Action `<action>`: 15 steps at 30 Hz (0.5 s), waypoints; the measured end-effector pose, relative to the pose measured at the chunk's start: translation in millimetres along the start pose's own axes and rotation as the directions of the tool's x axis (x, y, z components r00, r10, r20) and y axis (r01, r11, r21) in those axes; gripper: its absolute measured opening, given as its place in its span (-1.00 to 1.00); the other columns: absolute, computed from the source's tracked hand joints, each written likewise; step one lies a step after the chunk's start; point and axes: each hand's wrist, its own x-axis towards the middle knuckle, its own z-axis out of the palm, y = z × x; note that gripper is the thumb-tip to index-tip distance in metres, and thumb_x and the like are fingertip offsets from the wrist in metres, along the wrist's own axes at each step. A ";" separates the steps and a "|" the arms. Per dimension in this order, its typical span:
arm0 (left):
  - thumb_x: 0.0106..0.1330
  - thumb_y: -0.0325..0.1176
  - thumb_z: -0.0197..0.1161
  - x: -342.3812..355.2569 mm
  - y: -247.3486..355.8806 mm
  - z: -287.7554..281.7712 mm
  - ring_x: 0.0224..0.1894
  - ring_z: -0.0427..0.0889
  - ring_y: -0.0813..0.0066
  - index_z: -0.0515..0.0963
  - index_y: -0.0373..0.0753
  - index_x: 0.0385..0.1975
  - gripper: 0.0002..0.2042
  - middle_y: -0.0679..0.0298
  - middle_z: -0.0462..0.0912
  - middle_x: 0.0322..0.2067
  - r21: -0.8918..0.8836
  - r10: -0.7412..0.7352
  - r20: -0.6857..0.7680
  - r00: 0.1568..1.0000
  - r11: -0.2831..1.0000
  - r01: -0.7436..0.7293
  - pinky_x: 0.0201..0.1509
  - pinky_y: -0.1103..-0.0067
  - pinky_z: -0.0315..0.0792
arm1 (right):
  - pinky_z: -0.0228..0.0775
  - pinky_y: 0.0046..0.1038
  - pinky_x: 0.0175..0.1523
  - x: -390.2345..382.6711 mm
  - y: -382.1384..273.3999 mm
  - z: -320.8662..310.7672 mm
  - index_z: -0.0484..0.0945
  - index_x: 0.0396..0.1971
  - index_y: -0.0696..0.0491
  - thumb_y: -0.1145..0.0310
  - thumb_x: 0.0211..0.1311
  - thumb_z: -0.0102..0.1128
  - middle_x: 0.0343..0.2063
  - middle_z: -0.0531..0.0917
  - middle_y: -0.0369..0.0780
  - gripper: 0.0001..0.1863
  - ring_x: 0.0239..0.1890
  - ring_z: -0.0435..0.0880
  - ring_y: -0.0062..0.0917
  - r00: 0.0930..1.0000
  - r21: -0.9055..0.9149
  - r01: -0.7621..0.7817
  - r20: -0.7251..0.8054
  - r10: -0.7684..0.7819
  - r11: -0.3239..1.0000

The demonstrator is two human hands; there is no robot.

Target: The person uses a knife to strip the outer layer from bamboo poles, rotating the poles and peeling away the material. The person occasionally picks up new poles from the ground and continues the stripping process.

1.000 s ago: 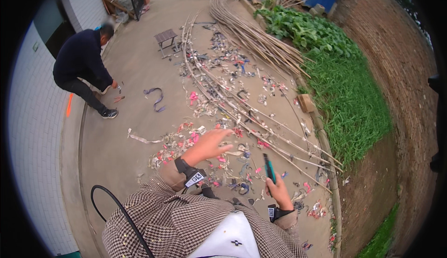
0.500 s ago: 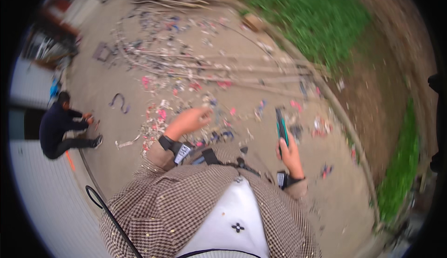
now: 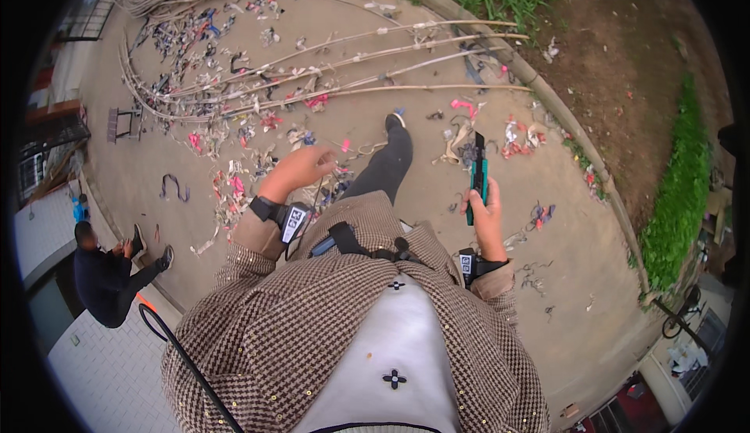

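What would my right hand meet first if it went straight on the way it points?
Your right hand, holding a slim teal and black utility knife, lines up first with a crumpled bright pink cloth-like strip, though depth is unclear; it may pass above.

black-marked white labels (image 3: 294,223) on both black wristbands (image 3: 264,209), no wording legible

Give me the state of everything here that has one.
Left hand: loosely curled, nothing seen in it.
Right hand: closed around the knife.
Knife: held pointing forward; how far it is extended is hard to tell.
Coat: open at the front.
Long poles: lying spread out, some curved.
Scraps: scattered.
Stool: unoccupied.
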 end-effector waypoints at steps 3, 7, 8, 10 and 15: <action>0.18 -0.24 0.14 81.4 -11.6 -8.4 -0.29 0.60 0.16 0.51 -0.25 -0.14 -0.69 0.11 0.62 -0.37 0.049 -0.011 0.001 1.000 0.999 0.011 -0.23 0.39 0.45 | 0.31 -0.62 -0.41 62.3 6.7 -23.0 0.31 -0.07 0.14 0.42 0.22 0.02 -0.53 0.44 -0.32 -0.71 -0.52 0.43 -0.69 0.988 -0.128 -0.149 -0.050 0.144 0.980; 0.22 -0.26 0.14 164.8 -19.9 -18.6 -0.23 0.60 0.13 0.49 -0.26 -0.11 -0.70 0.09 0.62 -0.31 0.108 -0.145 -0.068 0.987 0.983 0.152 -0.17 0.40 0.45 | 0.25 -0.60 -0.50 187.8 41.2 -48.3 0.43 -0.32 0.11 0.31 0.21 0.10 -0.62 0.42 -0.37 -0.82 -0.61 0.39 -0.70 0.970 -0.310 -0.231 -0.144 0.195 0.922; 0.22 -0.26 0.13 176.8 -22.1 -21.1 -0.23 0.60 0.12 0.49 -0.26 -0.11 -0.70 0.09 0.62 -0.30 0.070 -0.178 -0.073 0.981 0.981 0.184 -0.17 0.41 0.45 | 0.24 -0.60 -0.52 214.1 54.7 -53.9 0.44 -0.37 0.12 0.30 0.21 0.11 -0.65 0.42 -0.37 -0.82 -0.63 0.38 -0.71 0.956 -0.358 -0.284 -0.180 0.232 0.890; 0.23 -0.27 0.13 189.4 -27.5 -19.3 -0.23 0.60 0.12 0.49 -0.26 -0.10 -0.70 0.08 0.62 -0.29 -0.058 -0.199 -0.106 0.974 0.979 0.194 -0.15 0.42 0.45 | 0.19 -0.58 -0.59 288.7 86.0 -70.2 0.46 -0.44 0.12 0.24 0.21 0.14 -0.71 0.41 -0.38 -0.77 -0.68 0.36 -0.71 0.938 -0.333 -0.343 -0.173 0.301 0.878; 0.25 -0.24 0.13 176.8 -61.3 3.4 -0.24 0.60 0.09 0.49 -0.31 -0.13 -0.69 0.02 0.61 -0.30 -0.096 -0.419 -0.154 0.895 0.908 0.408 -0.18 0.36 0.45 | 0.21 -0.58 -0.62 459.0 185.9 -96.9 0.48 -0.46 0.13 0.19 0.19 0.18 -0.72 0.47 -0.35 -0.72 -0.71 0.40 -0.69 0.898 -0.380 -0.440 -0.211 0.387 0.814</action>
